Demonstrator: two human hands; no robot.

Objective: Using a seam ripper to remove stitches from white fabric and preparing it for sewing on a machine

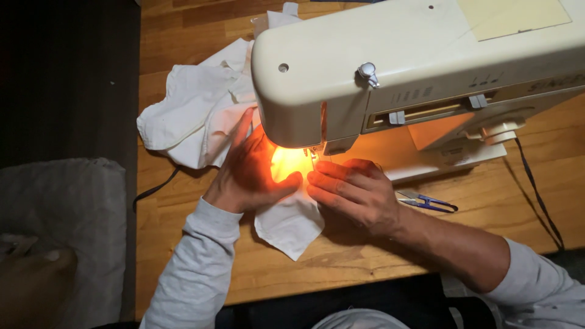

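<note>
step: guiding white cloth (291, 222) under sewing machine (420, 67) needle | left hand (250, 170) flat, fingers spread, pressing cloth | right hand (352, 194) flat, pressing beside it | cloth beneath both palms on surface (341, 262) | next calls for: even, steady feed, fingertips clear of needle

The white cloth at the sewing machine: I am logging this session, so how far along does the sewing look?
Done: much of the white cloth lies bunched behind the sewing machine, so it may have passed through. In hand: the left hand and right hand press the cloth flat at the lit needle area. Left: only a short end hangs toward the table edge. The blue snips lie beside the right hand.
</note>
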